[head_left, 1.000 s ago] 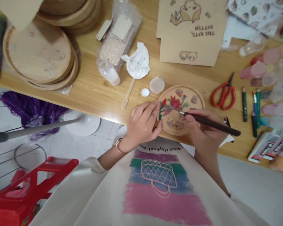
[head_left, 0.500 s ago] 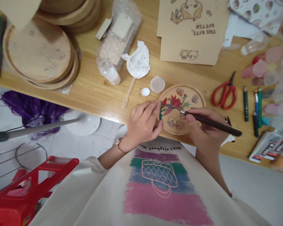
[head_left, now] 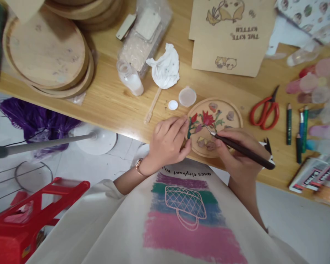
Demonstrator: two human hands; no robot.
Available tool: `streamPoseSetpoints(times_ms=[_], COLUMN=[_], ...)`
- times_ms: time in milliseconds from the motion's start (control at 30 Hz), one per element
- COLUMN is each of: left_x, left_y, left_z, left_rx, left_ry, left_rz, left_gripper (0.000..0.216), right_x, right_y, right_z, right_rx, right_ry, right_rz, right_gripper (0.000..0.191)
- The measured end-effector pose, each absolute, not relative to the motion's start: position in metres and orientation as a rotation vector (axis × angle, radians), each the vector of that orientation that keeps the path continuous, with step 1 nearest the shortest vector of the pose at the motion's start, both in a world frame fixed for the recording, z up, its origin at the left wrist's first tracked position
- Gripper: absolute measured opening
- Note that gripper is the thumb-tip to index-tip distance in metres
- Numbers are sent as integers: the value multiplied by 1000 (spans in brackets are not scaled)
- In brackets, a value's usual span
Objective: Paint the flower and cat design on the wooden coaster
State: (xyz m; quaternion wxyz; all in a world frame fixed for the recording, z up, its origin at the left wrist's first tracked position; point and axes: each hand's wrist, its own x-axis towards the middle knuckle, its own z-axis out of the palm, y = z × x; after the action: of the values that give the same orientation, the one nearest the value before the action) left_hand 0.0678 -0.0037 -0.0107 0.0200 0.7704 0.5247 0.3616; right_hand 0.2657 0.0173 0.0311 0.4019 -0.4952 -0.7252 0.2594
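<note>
The right hand's fingers (head_left: pixel 222 141) are clenched around the dark handle of a paintbrush (head_left: pixel 244 151), gripping it low, close to the metal ferrule. The bristle tip touches the painted red flower on a small round wooden disc (head_left: pixel 232 110), and the handle's end points away to the right, over the right hand (head_left: pixel 238 157). The left hand's fingertips (head_left: pixel 184 123) lie bent on the disc's left rim, beside a painted red bud, and the thumb presses the near rim, so the left hand (head_left: pixel 167 143) grasps the disc flat on the wooden table (head_left: pixel 112 104), near its front edge. A watch (head_left: pixel 139 168) sits on the left wrist

Just beyond the disc are a translucent round lid (head_left: pixel 187 96) and a small white cap (head_left: pixel 173 105), close together but apart. A wooden stick (head_left: pixel 152 106) lies tilted to their left, its far end under a crumpled white tissue (head_left: pixel 165 68). A small clear bottle (head_left: pixel 130 79) lies on its side beside the tissue. Red-handled scissors (head_left: pixel 264 109) rest to the right of the disc, with coloured pencils (head_left: pixel 288 123) further right. A stack of larger round wooden trays (head_left: pixel 46 51) fills the far left of the table, and a kraft card printed with kittens (head_left: pixel 231 40) lies at the far edge
</note>
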Motion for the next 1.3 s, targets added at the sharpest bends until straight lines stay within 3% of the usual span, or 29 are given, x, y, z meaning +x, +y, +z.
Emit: streamPoseSetpoints(times_ms=[500, 800, 1300], left_x=[68, 66, 67], left_y=[-4, -6, -5], left_z=[-11, -13, -11], left_rx=[2399, 2349, 2372], left_ry=[1630, 1600, 1601], left_rz=[1133, 1035, 1088], left_gripper=[40, 46, 45], right_x=[264, 253, 252], right_y=[14, 7, 14], right_z=[31, 21, 22], right_rx=[-1255, -1477, -1448], right_ry=[-1792, -1326, -1293], right_rz=[645, 797, 821], right_gripper=[30, 14, 12])
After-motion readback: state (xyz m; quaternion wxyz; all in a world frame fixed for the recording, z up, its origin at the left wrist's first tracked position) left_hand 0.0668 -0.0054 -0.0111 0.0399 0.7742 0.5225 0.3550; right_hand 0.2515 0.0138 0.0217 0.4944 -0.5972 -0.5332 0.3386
